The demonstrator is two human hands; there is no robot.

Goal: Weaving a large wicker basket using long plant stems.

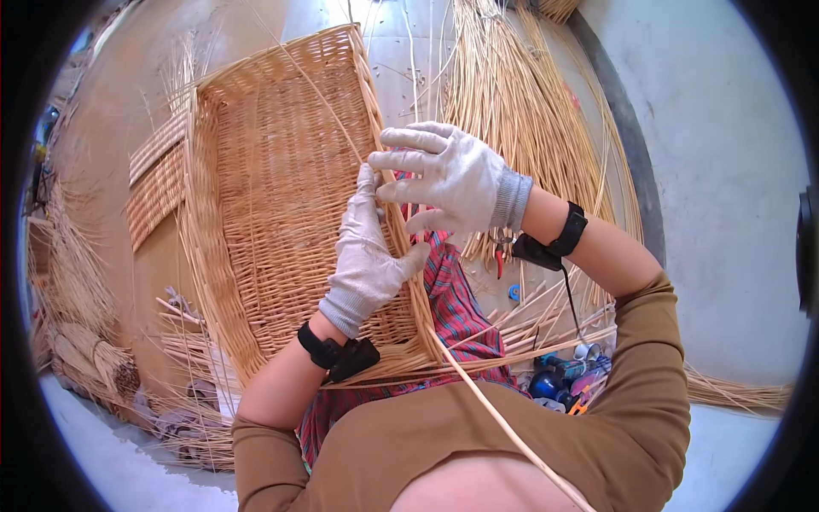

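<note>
A rectangular woven wicker basket (281,196) lies tilted across my lap, its inside facing up. My left hand (368,247), in a whitish knit glove, is closed over the right-hand rim, its fingers along the inner side and the thumb across the outer side. My right hand (452,175), gloved alike, is open at the same rim, fingers spread and tips close to my left fingertips. A thin wicker rod (320,96) slants over the basket to where the fingertips meet. Another, thicker rod (499,418) runs from the basket's near right corner past my body.
A big bundle of wicker rods (520,111) lies on the floor at the right. Red-handled pruning shears (500,256) and a small blue item (514,293) are beyond my right forearm. A woven panel (159,192) and more rod bundles (90,358) are on the left.
</note>
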